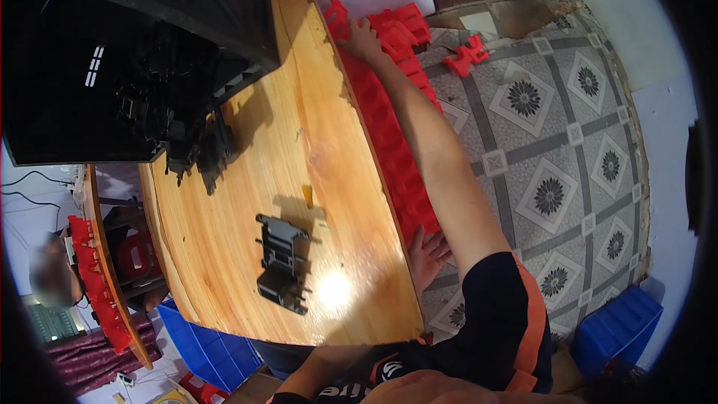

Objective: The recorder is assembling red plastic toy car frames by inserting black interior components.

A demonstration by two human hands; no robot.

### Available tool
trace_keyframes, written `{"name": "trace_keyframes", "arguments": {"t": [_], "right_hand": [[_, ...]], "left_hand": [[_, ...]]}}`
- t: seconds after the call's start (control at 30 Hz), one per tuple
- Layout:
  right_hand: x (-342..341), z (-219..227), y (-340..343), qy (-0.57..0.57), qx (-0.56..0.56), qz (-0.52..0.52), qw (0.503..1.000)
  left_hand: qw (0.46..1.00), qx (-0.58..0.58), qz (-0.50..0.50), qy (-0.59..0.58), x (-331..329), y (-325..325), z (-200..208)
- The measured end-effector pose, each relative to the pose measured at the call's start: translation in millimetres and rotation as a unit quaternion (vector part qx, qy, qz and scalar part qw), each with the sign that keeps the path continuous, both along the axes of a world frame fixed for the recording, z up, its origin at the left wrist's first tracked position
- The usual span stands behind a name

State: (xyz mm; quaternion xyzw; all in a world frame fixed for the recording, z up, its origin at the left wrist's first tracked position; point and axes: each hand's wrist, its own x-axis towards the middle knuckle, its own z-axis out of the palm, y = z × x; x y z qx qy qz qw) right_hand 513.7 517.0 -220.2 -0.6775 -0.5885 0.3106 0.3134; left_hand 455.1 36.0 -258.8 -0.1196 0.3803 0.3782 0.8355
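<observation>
A long row of red moulded plastic (393, 157) runs along the right edge of the table, below its top. At its far end my right hand (364, 41) is closed around a red plastic part (336, 19), its fingertips partly hidden. My left hand (428, 256) is beside the table edge at the near end of the row, fingers spread and touching the red plastic; the table hides most of that forearm. On the tabletop lies a black plastic bracket-like part (283, 263) with thin prongs, apart from both hands.
On the wooden table (314, 142), a large black bin (67, 90) holds several black parts, some spilling out. More red parts (404, 26) are stacked at the far end, and one red part (467, 54) lies on the patterned floor. Blue crates (617, 325) stand lower right and left.
</observation>
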Motion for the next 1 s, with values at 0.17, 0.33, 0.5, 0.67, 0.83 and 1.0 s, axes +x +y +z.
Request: {"name": "trace_keyframes", "arguments": {"t": [0.17,0.33,0.5,0.67,0.83,1.0], "right_hand": [[-45.8,-6.8,53.3,0.007,-0.004,0.057,0.998],[46.3,-84.8,153.0,-0.123,0.089,0.239,0.959],[3.0,-41.7,91.7,-0.023,0.086,0.214,0.973],[57.8,39.2,24.8,-0.043,0.099,0.132,0.985],[134.4,80.2,-47.8,-0.093,0.135,0.064,0.984],[214.5,138.8,-143.6,-0.158,0.199,0.035,0.966]], "left_hand": [[0.999,-0.003,0.029,0.037,-29.0,16.5,-20.7],[0.999,-0.051,0.016,0.001,2.8,19.1,-7.7],[0.994,-0.091,0.055,0.027,-18.6,25.4,0.2],[0.991,-0.123,0.044,-0.012,0.2,0.8,22.4],[0.993,-0.034,-0.111,0.022,25.3,-32.9,51.0],[0.994,0.031,-0.105,0.016,37.0,-64.1,59.0]]}}
